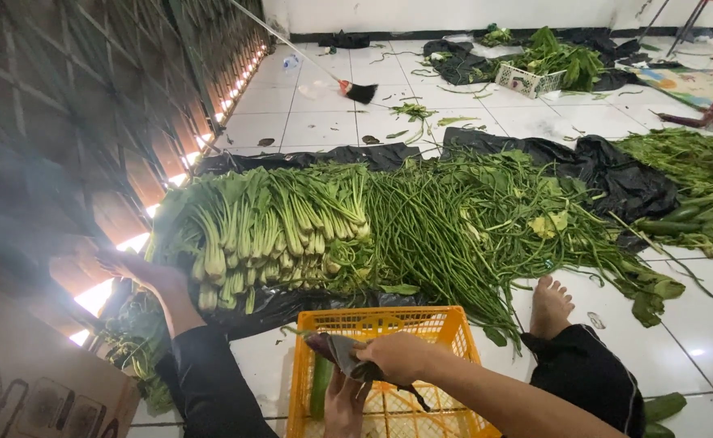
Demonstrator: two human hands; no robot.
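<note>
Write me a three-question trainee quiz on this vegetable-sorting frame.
1. The right hand and left hand hold a dark purplish thing over a crate. What colour is the crate? A blue, B orange, C white.
2. True or false: the broom lies on top of the stacked leafy greens.
3. What vegetable is heaped directly beside the leafy greens, on the side of the bare foot?

Key: 1 B. 2 False, it rests on the tiles farther back. 3 Long green beans.
</note>
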